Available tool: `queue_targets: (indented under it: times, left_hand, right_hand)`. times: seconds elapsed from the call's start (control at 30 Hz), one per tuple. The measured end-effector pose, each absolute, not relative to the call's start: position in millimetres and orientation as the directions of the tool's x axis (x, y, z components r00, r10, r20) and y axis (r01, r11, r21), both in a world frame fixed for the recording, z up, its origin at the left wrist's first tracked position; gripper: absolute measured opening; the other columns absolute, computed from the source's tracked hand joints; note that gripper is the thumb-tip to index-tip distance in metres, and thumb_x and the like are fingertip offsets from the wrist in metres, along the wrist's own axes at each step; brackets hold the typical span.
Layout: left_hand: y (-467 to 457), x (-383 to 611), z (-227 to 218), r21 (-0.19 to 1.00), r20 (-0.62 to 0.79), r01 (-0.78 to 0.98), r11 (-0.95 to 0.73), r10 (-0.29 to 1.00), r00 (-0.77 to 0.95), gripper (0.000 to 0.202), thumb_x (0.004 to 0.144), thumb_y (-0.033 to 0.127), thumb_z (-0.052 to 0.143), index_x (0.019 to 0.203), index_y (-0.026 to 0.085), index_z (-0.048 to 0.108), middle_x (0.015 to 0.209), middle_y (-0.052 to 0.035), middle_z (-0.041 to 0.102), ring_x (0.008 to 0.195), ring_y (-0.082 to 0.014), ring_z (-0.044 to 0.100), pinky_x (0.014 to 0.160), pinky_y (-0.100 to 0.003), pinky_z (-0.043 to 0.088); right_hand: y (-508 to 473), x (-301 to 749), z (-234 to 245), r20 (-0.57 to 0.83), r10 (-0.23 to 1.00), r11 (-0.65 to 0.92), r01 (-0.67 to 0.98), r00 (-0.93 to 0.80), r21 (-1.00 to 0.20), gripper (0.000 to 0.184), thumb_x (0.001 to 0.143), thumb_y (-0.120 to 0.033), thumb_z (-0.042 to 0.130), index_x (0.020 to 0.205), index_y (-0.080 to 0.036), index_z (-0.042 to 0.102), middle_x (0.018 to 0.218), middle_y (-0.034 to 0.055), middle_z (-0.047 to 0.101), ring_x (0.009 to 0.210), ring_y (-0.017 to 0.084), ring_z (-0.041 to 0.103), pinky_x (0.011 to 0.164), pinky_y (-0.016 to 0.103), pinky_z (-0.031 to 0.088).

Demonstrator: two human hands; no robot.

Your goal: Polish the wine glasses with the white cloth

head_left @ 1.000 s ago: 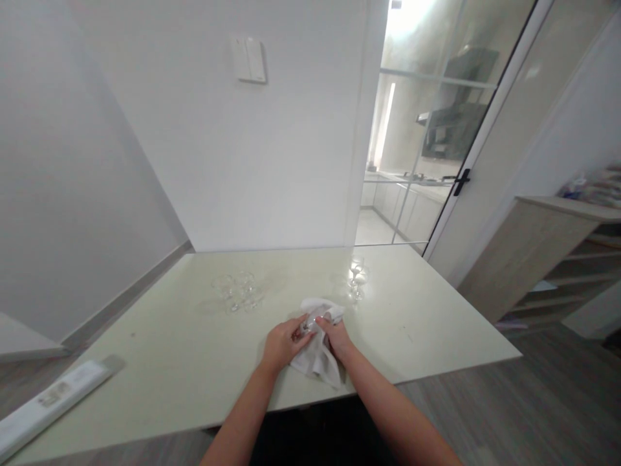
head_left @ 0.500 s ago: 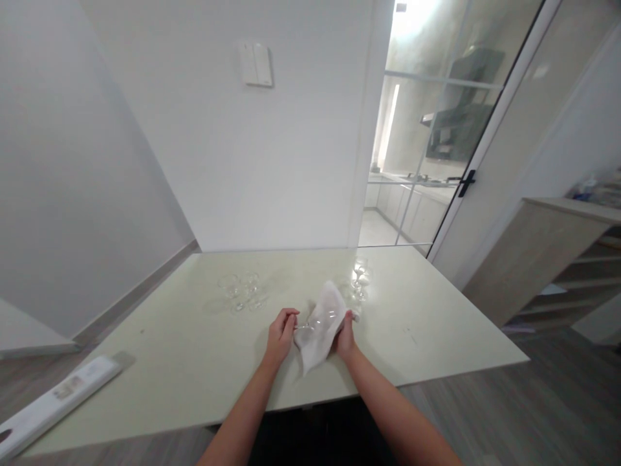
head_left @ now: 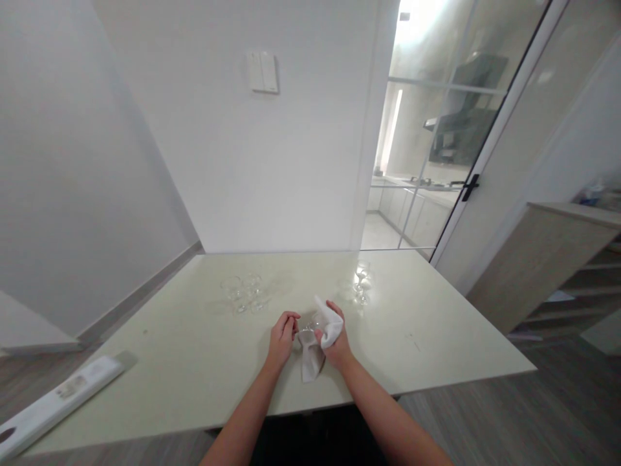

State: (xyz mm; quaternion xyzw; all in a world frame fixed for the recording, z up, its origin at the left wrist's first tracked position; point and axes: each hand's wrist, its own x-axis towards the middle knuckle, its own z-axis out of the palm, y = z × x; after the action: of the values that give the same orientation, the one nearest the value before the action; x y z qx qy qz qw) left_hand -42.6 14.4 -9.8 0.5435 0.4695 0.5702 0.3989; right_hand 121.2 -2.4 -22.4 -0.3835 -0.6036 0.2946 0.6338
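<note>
A clear stemmed glass lies tilted between my hands, above the near part of the table. My left hand has its fingers closed at the stem end. A white cloth is bunched around the bowl end, and my right hand is closed on it. One corner of the cloth hangs down below the glass. The cloth and fingers hide part of the bowl.
Several clear stemmed glasses stand on the table at the left. More glasses stand at the back right under a bright reflection. A long white box lies at the left edge. Beyond are a wall and a glass door.
The cloth was spread open under the glass; now it is folded over the bowl and gathered in my right hand. My left hand has stayed at the stem.
</note>
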Motion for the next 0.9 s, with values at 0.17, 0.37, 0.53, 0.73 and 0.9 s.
queue_targets:
  times: [0.17, 0.37, 0.53, 0.73, 0.9]
  left_hand:
    - [18, -45, -13, 0.981, 0.193, 0.001, -0.195, 0.971, -0.138, 0.026, 0.082, 0.043, 0.049, 0.087, 0.019, 0.059, 0.058, 0.0046, 0.046, 0.049, -0.011, 0.041, 0.045, -0.021, 0.03]
    - [19, -42, -13, 0.983, 0.175, -0.033, -0.179, 0.979, -0.103, 0.027, 0.082, 0.043, 0.051, 0.087, 0.018, 0.059, 0.057, 0.0047, 0.046, 0.048, -0.0099, 0.04, 0.044, -0.02, 0.028]
    - [22, -41, -16, 0.983, 0.165, -0.072, -0.17, 0.983, -0.077, 0.028, 0.081, 0.044, 0.052, 0.087, 0.017, 0.059, 0.055, 0.0053, 0.044, 0.047, -0.0089, 0.038, 0.042, -0.019, 0.026]
    - [23, -42, -15, 0.982, 0.142, -0.109, -0.153, 0.984, -0.104, 0.03, 0.081, 0.047, 0.053, 0.088, 0.018, 0.058, 0.056, 0.0053, 0.046, 0.045, -0.0078, 0.036, 0.042, -0.019, 0.025]
    - [23, -39, -16, 0.983, 0.148, -0.106, -0.152, 0.988, -0.046, 0.031, 0.081, 0.047, 0.054, 0.089, 0.018, 0.059, 0.057, 0.0049, 0.047, 0.045, -0.0078, 0.038, 0.042, -0.018, 0.027]
  right_hand:
    - [-7, 122, -20, 0.582, 0.812, 0.584, 0.044, -0.043, -0.811, 0.093, 0.073, -0.062, 0.065, 0.146, -0.021, 0.026, 0.151, 0.0133, 0.027, 0.136, 0.032, 0.033, 0.115, 0.048, 0.025]
    - [2, 123, -27, 0.401, 0.914, 0.405, -0.138, 0.052, -0.904, 0.058, 0.092, -0.061, 0.033, 0.133, -0.022, 0.044, 0.131, 0.0112, 0.052, 0.117, 0.025, 0.053, 0.104, 0.045, 0.04]
    - [5, 117, -29, 0.39, 0.913, 0.399, -0.061, 0.117, -0.915, 0.06, 0.081, -0.049, 0.063, 0.131, -0.021, 0.044, 0.117, 0.01, 0.06, 0.102, 0.023, 0.059, 0.095, 0.041, 0.046]
    - [14, 128, -24, 0.135, 0.88, 0.242, -0.186, 0.456, -0.952, 0.055, 0.085, -0.055, 0.051, 0.123, -0.016, 0.054, 0.117, 0.0117, 0.065, 0.115, 0.026, 0.056, 0.103, 0.044, 0.04]
    - [10, 133, -26, 0.173, 0.915, 0.233, -0.129, 0.365, -0.964, 0.064, 0.082, -0.062, 0.05, 0.124, -0.014, 0.057, 0.127, 0.0144, 0.06, 0.121, 0.029, 0.054, 0.102, 0.044, 0.042]
